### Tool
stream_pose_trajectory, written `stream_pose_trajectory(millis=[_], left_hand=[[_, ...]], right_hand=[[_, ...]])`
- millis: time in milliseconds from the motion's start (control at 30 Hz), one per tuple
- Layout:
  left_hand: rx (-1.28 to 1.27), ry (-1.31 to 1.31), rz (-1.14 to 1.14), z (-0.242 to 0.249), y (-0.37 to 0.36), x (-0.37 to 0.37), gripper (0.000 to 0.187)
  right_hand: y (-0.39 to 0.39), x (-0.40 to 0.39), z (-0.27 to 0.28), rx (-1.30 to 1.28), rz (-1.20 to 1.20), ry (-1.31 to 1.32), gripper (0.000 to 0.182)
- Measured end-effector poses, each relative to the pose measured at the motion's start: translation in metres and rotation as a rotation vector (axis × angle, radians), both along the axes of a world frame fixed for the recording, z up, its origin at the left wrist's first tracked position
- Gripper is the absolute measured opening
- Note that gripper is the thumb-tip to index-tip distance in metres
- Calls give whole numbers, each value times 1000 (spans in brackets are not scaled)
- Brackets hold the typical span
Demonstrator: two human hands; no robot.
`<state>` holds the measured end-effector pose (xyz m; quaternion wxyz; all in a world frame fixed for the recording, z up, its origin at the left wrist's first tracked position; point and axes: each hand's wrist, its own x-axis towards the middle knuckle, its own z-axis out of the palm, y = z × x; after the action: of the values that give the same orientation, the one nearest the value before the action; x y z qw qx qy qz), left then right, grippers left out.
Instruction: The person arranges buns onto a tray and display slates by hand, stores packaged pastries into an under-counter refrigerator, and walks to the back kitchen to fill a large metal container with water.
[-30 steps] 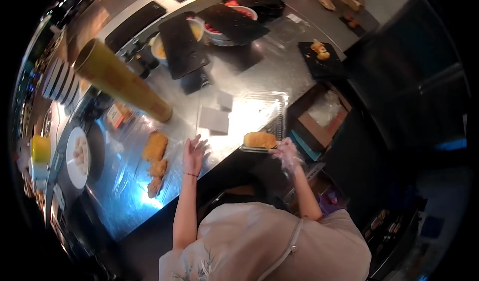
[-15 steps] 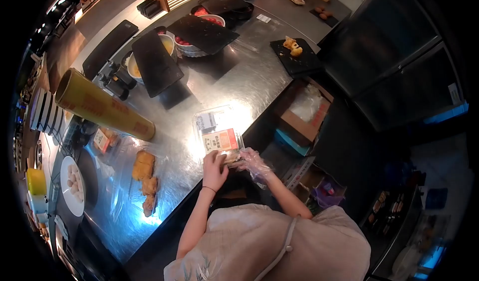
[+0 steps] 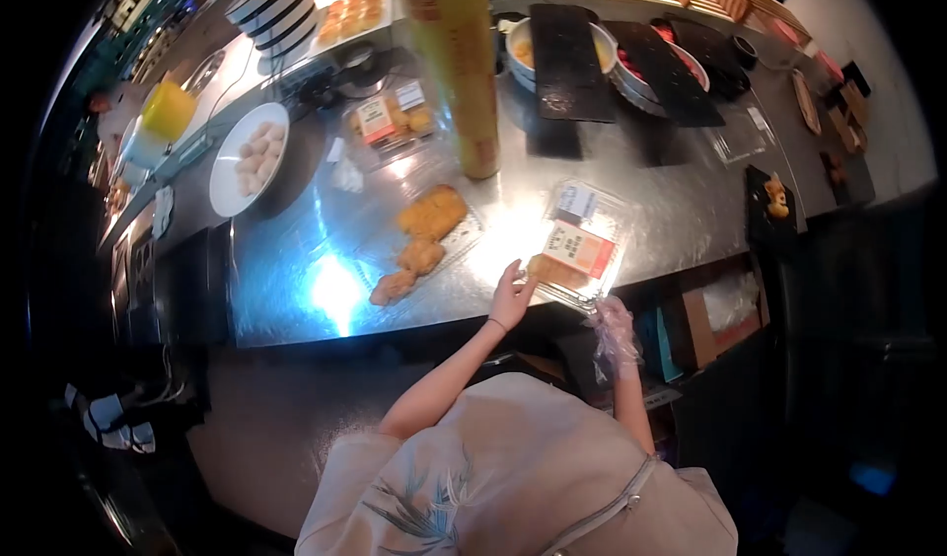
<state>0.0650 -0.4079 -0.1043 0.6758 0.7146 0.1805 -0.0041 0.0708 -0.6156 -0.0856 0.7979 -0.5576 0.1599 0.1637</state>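
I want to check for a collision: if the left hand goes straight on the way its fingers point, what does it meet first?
Probably the clear plastic clamshell box with the orange label: the left hand already touches its near corner, though depth is unclear.

The steel counter (image 3: 631, 176) bears a labelled clear box (image 3: 577, 245) at five o'clock, fried pieces (image 3: 422, 240) centre, cling-film roll (image 3: 462, 63) at twelve.

Clear plastic clamshell box (image 3: 577, 245), lid shut, orange and white labels on top, golden bread inside, lying flat at the table's (image 3: 296, 260) near edge, by my fingers
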Motion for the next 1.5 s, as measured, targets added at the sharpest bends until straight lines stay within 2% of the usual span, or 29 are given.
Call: stream_pose_trajectory(millis=[67,267,300,333,367,400,433,467,533,600,633,667,733,800,833,867,933,967,1000,1100,1200,1267,1500], left_hand=[[-2,-11,88,-11,1,4,45],[-165,129,294,-5,26,10,35],[-164,130,296,-4,33,8,35],[-256,145,198,-3,40,6,30],[-348,160,99,-2,46,4,26],[-348,158,100,4,50,-1,26],[-370,175,63,16,52,-9,24],[-389,190,26,30,57,-18,22],[-397,128,-92,75,70,-42,24],[-525,57,-61,124,79,-68,23],[-571,21,-82,147,86,-79,21],[-573,25,-84,153,95,-89,21],[-583,-229,-97,160,116,-108,17],[-492,-298,38,170,141,-120,14],[-589,-361,76,180,155,-124,11],[-513,-457,212,195,163,-126,11],[-511,-455,407,207,190,-140,10],[-479,-500,476,207,204,-148,10],[-423,-501,542,215,217,-156,10],[-380,-539,620,206,260,-190,11],[-379,-546,780,196,285,-212,12],[-384,-558,781,193,297,-221,13],[-449,-501,728,151,335,-242,21]], right_hand=[[2,-1,0,43,37,9,9],[34,-12,20,-168,164,66,12],[38,-15,19,-218,196,59,14],[40,-20,18,-218,196,58,14],[40,-26,19,-195,187,-4,13],[44,-30,28,-171,178,-68,12],[46,-36,41,-124,139,-34,16],[57,-44,79,-34,73,70,14],[46,-58,85,-114,138,-46,9],[57,-71,136,-88,155,-113,9],[57,-76,144,-46,226,-225,9],[67,-78,162,-29,229,-240,11],[83,-73,186,65,383,-334,13],[111,-65,204,52,487,-377,16],[126,-58,209,79,604,-400,18],[145,-52,215,45,695,-504,17],[185,-50,222,51,777,-388,16],[205,-50,219,-121,814,-467,16],[227,-49,221,-125,875,-511,17],[288,-53,198,-83,980,-655,19],[331,-62,218,-76,1068,-625,14],[349,-68,214,-73,1140,-611,14],[379,-74,181,73,1146,-447,15]])
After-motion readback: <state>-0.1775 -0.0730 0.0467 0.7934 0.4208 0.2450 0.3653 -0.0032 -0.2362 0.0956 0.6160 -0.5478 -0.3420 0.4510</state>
